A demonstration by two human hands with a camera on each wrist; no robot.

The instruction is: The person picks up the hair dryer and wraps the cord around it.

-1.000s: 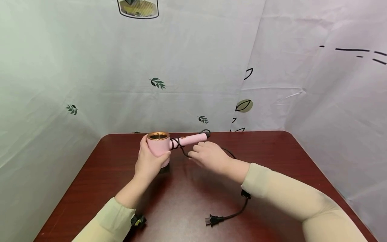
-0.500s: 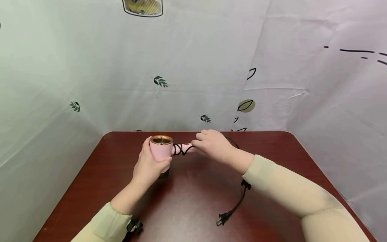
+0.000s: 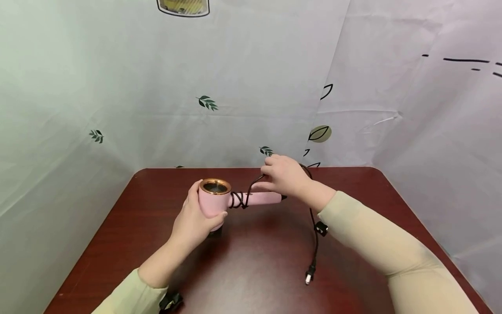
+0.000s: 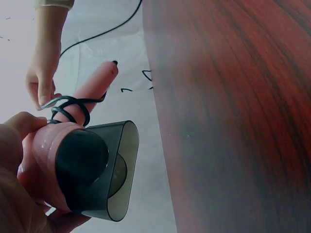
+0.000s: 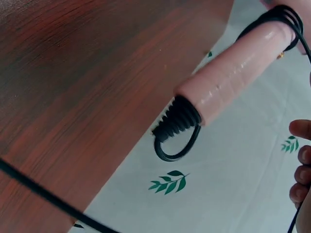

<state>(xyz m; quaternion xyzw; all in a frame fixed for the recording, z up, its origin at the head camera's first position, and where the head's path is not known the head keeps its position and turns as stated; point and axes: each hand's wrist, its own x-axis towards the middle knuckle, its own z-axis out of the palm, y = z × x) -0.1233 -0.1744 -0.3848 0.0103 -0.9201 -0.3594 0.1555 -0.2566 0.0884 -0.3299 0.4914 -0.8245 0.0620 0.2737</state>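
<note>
A pink hair dryer (image 3: pixel 213 204) with a copper-coloured rim is held up over the table by my left hand (image 3: pixel 192 224), fingers and thumb curled round its barrel. The left wrist view shows a dark translucent nozzle (image 4: pixel 121 170) on its other end. Its handle (image 3: pixel 262 199) points right. Black cord (image 3: pixel 237 199) is wound in crossing loops round the handle near the barrel. My right hand (image 3: pixel 285 174) pinches the cord just above the handle. In the right wrist view, a ribbed black sleeve (image 5: pixel 179 119) with a small loop shows at the handle's end.
From my right hand the cord's free end hangs down to a plug (image 3: pixel 310 274) over the table. The dark red wooden table (image 3: pixel 251 270) reaches back to a pale printed curtain (image 3: pixel 235 78). Small black devices sit under both wrists.
My right hand has moved up and away over the handle, drawing the cord across it. The plug has swung right and hangs more steeply. The dryer has shifted slightly right and down.
</note>
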